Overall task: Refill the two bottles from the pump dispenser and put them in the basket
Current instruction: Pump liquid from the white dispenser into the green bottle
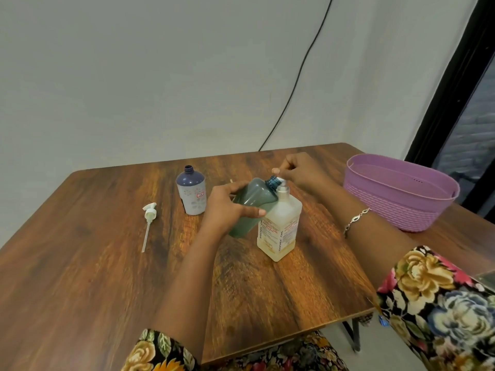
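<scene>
**A:** Where are the fingers?

**B:** The left hand (227,207) has its fingers (251,211) wrapped round the belly of the green bottle (250,202), thumb across the front. The bottle is off the counter (107,277) and tilted, its open neck right at the spout of the pump dispenser (281,228). The right hand (302,172) has its fingers bunched and curled over the pump head.

**A:** Will that bottle behave?

**B:** I'd guess it is light, thin plastic that dents if squeezed hard. The sides look smooth, so any spilled soap would make it slippery. The broad body below the shoulder looks like the place to hold it.

**A:** And the dispenser?

**B:** It is square and stands on the counter. It looks low on liquid, so probably light. A hard press might rock it.

**A:** What else?

**B:** 1 more bottle (191,195) stands uncapped behind on the left, with a loose pump (148,218) lying near it. The basket (388,207) sits well apart on the right.
</scene>
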